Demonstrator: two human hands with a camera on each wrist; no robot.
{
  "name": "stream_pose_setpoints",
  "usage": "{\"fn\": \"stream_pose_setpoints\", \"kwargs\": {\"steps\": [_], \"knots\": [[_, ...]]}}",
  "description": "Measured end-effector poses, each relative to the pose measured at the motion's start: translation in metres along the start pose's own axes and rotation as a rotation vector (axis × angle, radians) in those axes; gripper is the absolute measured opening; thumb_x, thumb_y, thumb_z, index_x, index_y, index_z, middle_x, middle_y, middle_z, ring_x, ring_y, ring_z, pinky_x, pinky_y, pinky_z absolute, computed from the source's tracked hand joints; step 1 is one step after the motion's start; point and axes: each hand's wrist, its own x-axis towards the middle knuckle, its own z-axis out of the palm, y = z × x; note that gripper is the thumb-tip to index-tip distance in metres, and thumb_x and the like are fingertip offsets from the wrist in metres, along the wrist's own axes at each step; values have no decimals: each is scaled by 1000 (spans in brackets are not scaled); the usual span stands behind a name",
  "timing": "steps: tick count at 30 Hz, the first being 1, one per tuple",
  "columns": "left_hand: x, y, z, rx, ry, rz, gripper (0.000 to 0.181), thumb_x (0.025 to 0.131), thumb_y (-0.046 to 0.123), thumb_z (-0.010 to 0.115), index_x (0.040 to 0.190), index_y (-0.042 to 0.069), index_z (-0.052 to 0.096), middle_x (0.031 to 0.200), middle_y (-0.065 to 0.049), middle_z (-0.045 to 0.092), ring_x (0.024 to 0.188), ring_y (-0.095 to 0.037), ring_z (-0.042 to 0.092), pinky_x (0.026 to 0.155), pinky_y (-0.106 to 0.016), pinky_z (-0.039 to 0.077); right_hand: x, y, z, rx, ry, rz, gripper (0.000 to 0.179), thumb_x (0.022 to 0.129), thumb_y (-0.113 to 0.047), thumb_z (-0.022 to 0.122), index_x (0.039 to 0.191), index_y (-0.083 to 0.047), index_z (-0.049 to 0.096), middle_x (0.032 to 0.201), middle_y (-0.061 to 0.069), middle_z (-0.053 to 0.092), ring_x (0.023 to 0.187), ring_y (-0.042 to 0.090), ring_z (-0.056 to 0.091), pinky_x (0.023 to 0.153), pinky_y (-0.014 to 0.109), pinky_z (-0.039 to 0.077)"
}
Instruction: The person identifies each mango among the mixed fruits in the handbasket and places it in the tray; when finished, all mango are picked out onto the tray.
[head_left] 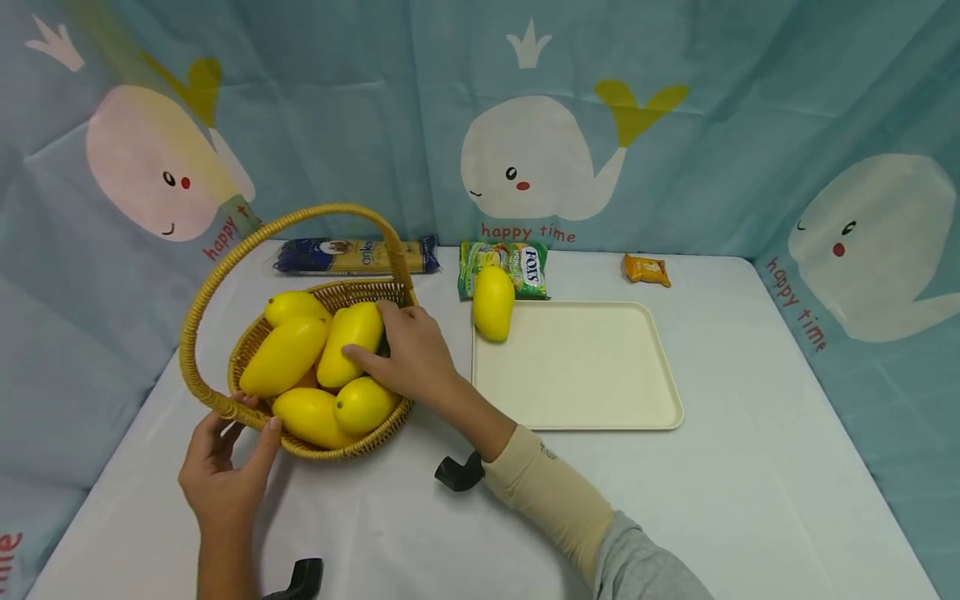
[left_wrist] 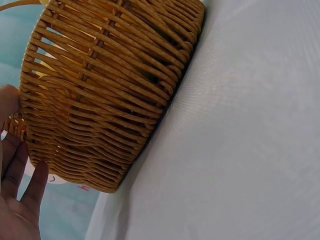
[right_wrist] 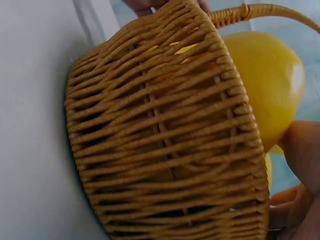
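Observation:
A wicker basket [head_left: 390, 427] with a tall arched handle stands at the left of the table, filled with several yellow mangoes. My left hand [head_left: 225, 475] holds its near-left rim by the foot of the handle, thumb and fingers on either side. Over the basket's right side reaches my right hand [head_left: 412, 350], gripping a mango [head_left: 351, 343] between thumb and fingers on top of the pile. Other mangoes [head_left: 285, 357] lie around it, and the basket's woven side [right_wrist: 165, 125] fills the right wrist view. The basket's base [left_wrist: 145, 145] rests on the cloth.
Right of the basket lies a cream tray [head_left: 577, 367], one mango [head_left: 492, 304] at its upper-left corner. Behind are a pasta packet [head_left: 352, 257], a green Fox's packet [head_left: 528, 271] and a small orange packet [head_left: 647, 270]. A whale-print curtain [head_left: 360, 125] encloses the table.

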Motion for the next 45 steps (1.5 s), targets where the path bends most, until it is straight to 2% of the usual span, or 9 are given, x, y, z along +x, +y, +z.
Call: {"fn": "stream_pose_setpoints", "kwargs": {"steps": [5,9,13,17,25,30,34,38,45], "knots": [[0,2,-2,26,-14,-5,54,75,-17,76,126,-8,62,118,-23,64,112,-23,61,100,-23,49,1,-5,6,12,10,-1,83,91,-60,63,152,-12,33,116,4,66,108,24,55,94,35,48],[0,4,-2,40,-20,-7,54,75,-16,76,126,-9,62,118,-23,65,111,-21,62,100,-23,49,-1,-6,7,66,24,-14,87,89,-57,69,153,-11,33,114,3,66,100,20,56,91,34,47],[1,5,-4,64,-33,-14,53,77,-14,76,127,-9,61,118,-21,65,113,-19,61,101,-24,49,-1,-6,8,112,21,-45,87,88,-53,73,153,-11,33,123,3,66,104,16,59,107,38,41],[0,6,-6,91,-54,-20,53,79,-11,75,130,-8,60,121,-22,64,115,-20,60,102,-25,49,-1,-7,9,156,9,-76,88,88,-47,75,155,-12,30,139,4,58,122,17,56,119,42,28],[-1,5,-2,28,-7,-15,53,75,-15,77,126,-5,64,117,-23,65,111,-24,62,100,-24,50,-7,-7,7,287,27,-140,88,90,-33,76,159,-18,24,150,5,43,125,14,48,98,31,51],[0,5,-1,30,-13,-2,53,76,-14,77,126,-7,63,117,-22,65,112,-22,62,100,-23,49,-12,-7,-1,348,55,-172,86,90,-25,76,159,-20,25,150,4,42,123,14,48,99,29,50],[1,6,-2,33,-21,2,53,75,-15,77,126,-9,63,117,-22,65,112,-22,61,101,-24,49,-16,-7,-8,385,59,-186,85,91,-22,75,159,-22,24,154,2,38,129,13,45,105,28,46],[2,6,-3,49,-33,-1,52,76,-15,76,126,-9,62,117,-22,65,114,-22,61,101,-25,49,-18,-7,-13,403,66,-202,85,91,-19,75,159,-19,25,155,3,36,132,13,43,108,27,43],[1,5,-3,48,-31,-8,54,76,-15,76,127,-10,61,118,-21,65,114,-21,61,101,-24,49,-22,-7,-22,465,79,-240,85,90,-14,76,158,-16,25,152,5,39,124,12,48,99,24,50]]}}
